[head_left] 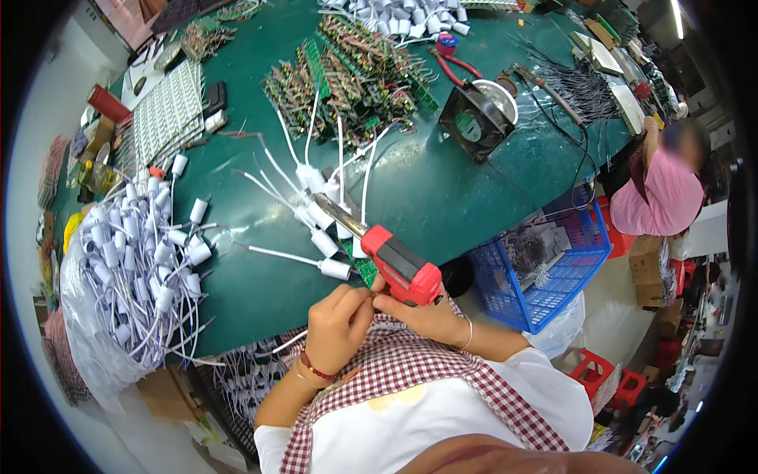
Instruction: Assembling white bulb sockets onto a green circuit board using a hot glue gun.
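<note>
A red and black gun-shaped tool with a metal tip, seemingly a soldering gun (399, 265), points away from me over the bench. Its back end lies over my right hand (426, 320), which seems closed around its hidden handle, the thumb reaching left. My left hand (341, 325) is closed in a pinch beside that thumb, at the near end of a narrow green circuit board (365, 271). What the left fingertips hold is hidden. Around the tool's tip lie several white lamp holders with wires; one white lamp holder (335, 269) lies left of the board.
Lamp holders with wires (130, 261) are heaped at left. Behind lie a pile of wired circuit boards (347, 79), red-handled pliers (454, 67) and a black fan (476, 122). A blue basket (537, 296) stands right of the bench. A person in pink (659, 189) sits far right.
</note>
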Demonstrator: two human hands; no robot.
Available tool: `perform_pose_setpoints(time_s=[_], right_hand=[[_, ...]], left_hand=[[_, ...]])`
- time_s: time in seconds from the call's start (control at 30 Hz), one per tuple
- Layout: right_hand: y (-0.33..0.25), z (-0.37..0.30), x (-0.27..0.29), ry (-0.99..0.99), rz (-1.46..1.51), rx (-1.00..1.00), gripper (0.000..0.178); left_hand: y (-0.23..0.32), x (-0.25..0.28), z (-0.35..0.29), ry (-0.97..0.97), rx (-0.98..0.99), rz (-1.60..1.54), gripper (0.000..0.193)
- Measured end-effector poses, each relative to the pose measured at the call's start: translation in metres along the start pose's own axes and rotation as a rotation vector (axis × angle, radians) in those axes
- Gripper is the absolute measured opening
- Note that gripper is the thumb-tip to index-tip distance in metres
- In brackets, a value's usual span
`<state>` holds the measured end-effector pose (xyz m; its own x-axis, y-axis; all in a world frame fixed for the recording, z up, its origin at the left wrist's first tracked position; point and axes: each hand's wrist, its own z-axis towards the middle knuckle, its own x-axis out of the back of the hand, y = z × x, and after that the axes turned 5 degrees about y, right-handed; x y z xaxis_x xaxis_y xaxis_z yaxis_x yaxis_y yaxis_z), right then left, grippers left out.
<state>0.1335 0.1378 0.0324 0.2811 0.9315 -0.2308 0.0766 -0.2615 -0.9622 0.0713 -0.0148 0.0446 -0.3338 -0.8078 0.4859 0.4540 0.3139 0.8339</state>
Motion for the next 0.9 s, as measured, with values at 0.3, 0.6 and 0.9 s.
perform_pose_setpoints(time_s=[0.3,0.6,0.9], right_hand=[[-0.005,-0.004,0.003,-0.046,-0.117,-0.105,0.013],[-0.002,-0.002,0.006,-0.049,-0.491,0.188,0.007],[0.011,-0.023,0.077,0.121,-0.265,0.138,0.041]], left_hand=[[0.001,0.002,-0.006,-0.013,-0.069,-0.043,0.011],[-0.004,0.002,-0.006,-0.061,-0.108,0.121,0.009],[-0.058,-0.003,0.001,-0.091,0.221,0.019,0.007]])
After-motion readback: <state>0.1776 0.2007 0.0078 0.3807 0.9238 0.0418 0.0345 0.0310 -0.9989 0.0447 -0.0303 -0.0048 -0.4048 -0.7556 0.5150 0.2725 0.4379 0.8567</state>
